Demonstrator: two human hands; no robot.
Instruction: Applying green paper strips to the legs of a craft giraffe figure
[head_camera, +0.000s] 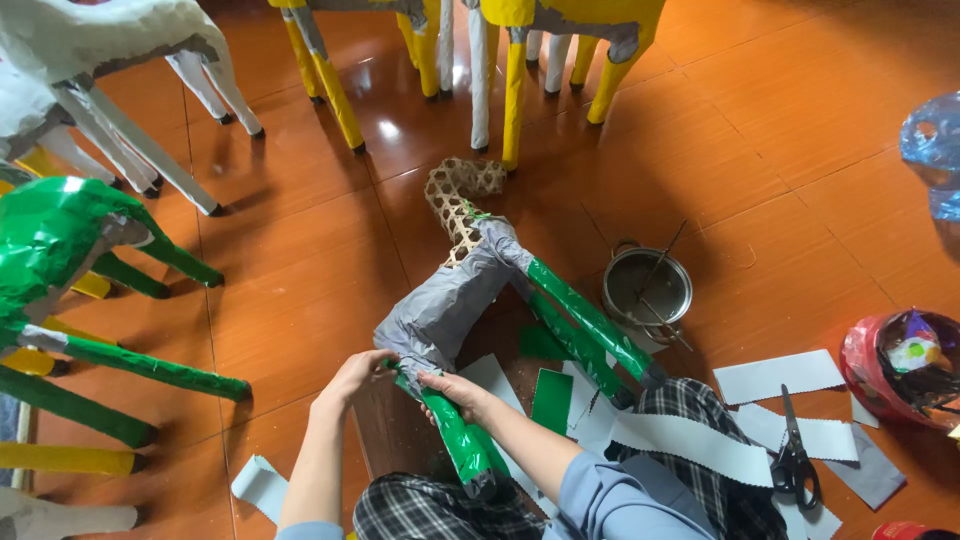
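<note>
A paper animal figure (452, 300) lies on its side on the floor in front of me. Its body is grey paper, its neck and head are bare woven bamboo (455, 200), and its legs are wrapped in shiny green paper. My left hand (352, 377) presses on the top of the near hind leg (462, 440), where green meets grey. My right hand (455, 392) grips that same green leg just below. The leg's dark foot rests by my checked trousers (440, 510).
A metal pot (646, 288) with sticks in it stands right of the figure. Scissors (795, 455) lie on white and grey paper strips (780, 375) at right. Finished green, white and yellow figures stand at left and back. A red bag (890, 370) sits far right.
</note>
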